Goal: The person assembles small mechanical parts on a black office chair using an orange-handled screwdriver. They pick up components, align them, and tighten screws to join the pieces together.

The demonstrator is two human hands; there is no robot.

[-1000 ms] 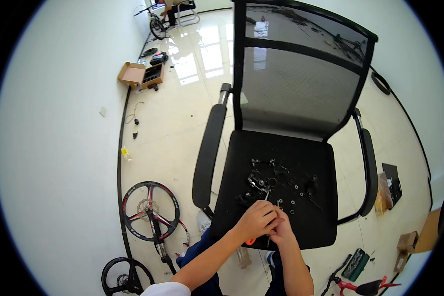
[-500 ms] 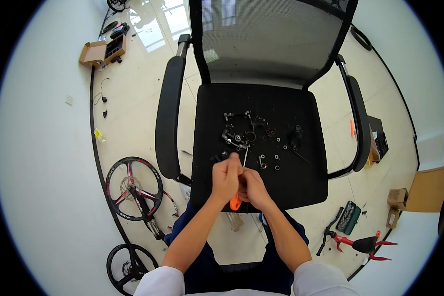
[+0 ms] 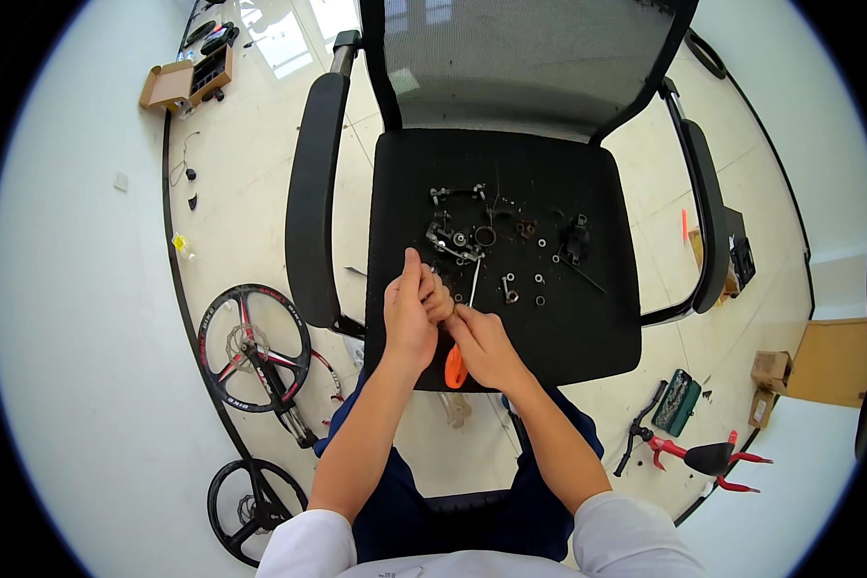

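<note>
Since half a second ago both hands have slid lower over the black chair seat (image 3: pixel 588 328). Right hand (image 3: pixel 486 347) closes on the orange-handled screwdriver (image 3: pixel 456 364) — light, stiff, best gripped at the handle — while left hand (image 3: pixel 409 318) pinches something too small to identify, near the loose metal parts (image 3: pixel 462 236).

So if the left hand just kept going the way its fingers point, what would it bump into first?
Probably the cluster of small metal parts on the chair seat, just beyond the left hand. Depth is hard to judge from above, so it might pass over them.
</note>
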